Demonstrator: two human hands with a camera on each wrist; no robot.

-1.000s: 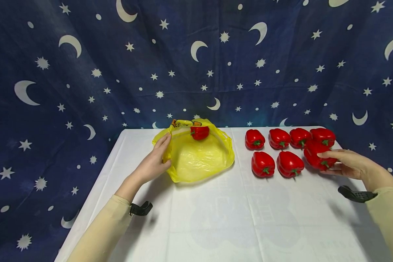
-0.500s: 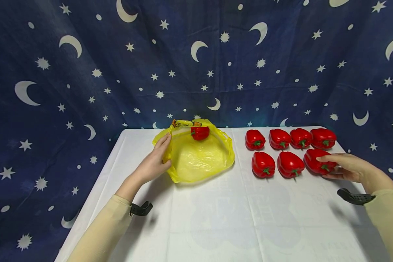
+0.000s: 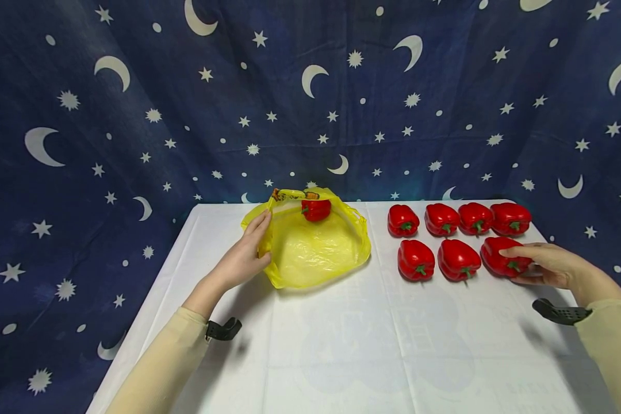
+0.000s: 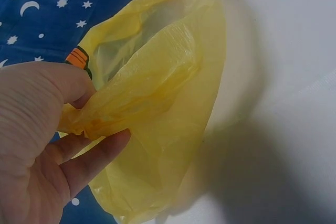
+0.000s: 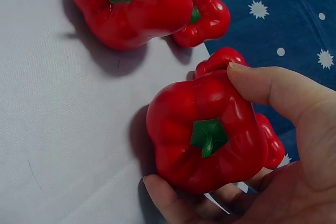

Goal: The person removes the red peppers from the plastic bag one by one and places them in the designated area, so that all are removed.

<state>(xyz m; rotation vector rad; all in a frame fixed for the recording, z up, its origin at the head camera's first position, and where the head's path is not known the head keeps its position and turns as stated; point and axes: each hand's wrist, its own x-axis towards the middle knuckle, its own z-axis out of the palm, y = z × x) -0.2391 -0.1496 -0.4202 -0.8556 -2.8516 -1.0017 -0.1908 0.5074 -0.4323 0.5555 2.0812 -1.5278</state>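
Observation:
My left hand (image 3: 243,253) pinches the left edge of a yellow plastic bag (image 3: 315,253), whose mouth spreads toward me. Inside the bag, near its back rim, a red bell pepper (image 3: 317,210) shows. In the left wrist view, the thin plastic (image 4: 157,87) runs between thumb and fingers. On the right, my right hand (image 3: 554,264) grips the front-row end bell pepper (image 3: 499,256), thumb on its upper side and fingers beneath. The right wrist view shows this pepper (image 5: 194,108) with its green stem facing the camera.
Two more red peppers, a middle one (image 3: 458,259) and a left one (image 3: 416,260), share the front row. Behind them stands a back row of several peppers (image 3: 441,219). A white cloth (image 3: 341,351) covers the table, and a blue star-patterned curtain (image 3: 362,103) hangs behind.
My right hand has lowered the pepper from against the back row to the right end of the front row. The left hand and bag have stayed in place.

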